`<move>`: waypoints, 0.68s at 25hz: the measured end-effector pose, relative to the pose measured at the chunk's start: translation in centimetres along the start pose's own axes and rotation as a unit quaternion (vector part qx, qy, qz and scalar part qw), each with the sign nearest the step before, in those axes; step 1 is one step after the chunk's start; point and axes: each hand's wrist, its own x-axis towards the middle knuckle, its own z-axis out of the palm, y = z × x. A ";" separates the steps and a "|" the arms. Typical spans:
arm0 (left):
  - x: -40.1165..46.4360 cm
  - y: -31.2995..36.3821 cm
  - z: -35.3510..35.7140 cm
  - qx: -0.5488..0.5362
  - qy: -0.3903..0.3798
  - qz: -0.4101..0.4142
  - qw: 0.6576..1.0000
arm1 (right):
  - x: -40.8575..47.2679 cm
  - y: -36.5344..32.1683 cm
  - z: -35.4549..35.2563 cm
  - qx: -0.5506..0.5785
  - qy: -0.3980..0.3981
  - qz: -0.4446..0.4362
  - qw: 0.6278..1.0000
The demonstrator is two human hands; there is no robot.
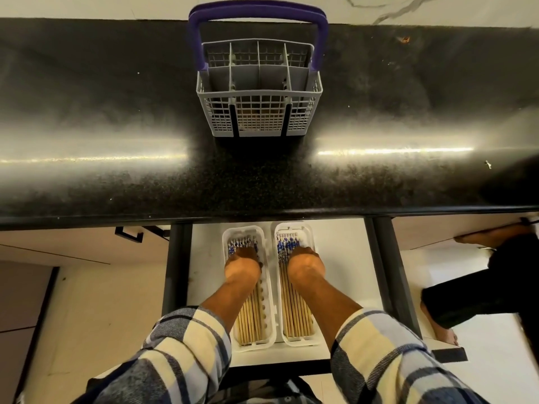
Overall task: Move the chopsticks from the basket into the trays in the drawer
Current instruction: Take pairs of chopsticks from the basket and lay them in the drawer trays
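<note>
black granite counter (116, 118) carried empty-looking cutlery basket (259, 91). below, in open drawer (344, 287), chopsticks (294, 313) lay lengthwise in two white trays (272, 287), l hand (242, 265) & r hand (305, 265) on top; grip state unclear.

The basket (259, 91) stands on the counter (116, 126). Before it, in the open drawer (344, 287), two trays (269, 287) lie side by side, chopsticks (294, 313) in each.

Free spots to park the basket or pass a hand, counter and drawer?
Counter: bare stretches left and right of the basket, plus a strip between it and the front edge. Drawer: narrow white margins outside the left tray and right tray. Crowded: both trays hold chopsticks, with the left hand and right hand on them.
</note>
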 end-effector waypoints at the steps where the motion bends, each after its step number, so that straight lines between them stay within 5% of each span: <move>1: 0.0 0.0 0.1 0.004 -0.001 0.005 1.000 | 0.0 0.0 0.1 0.000 -0.002 0.000 1.000; 17: -1.1 -0.2 0.1 0.095 0.023 0.064 0.993 | -0.1 0.5 1.4 0.040 0.016 0.015 0.999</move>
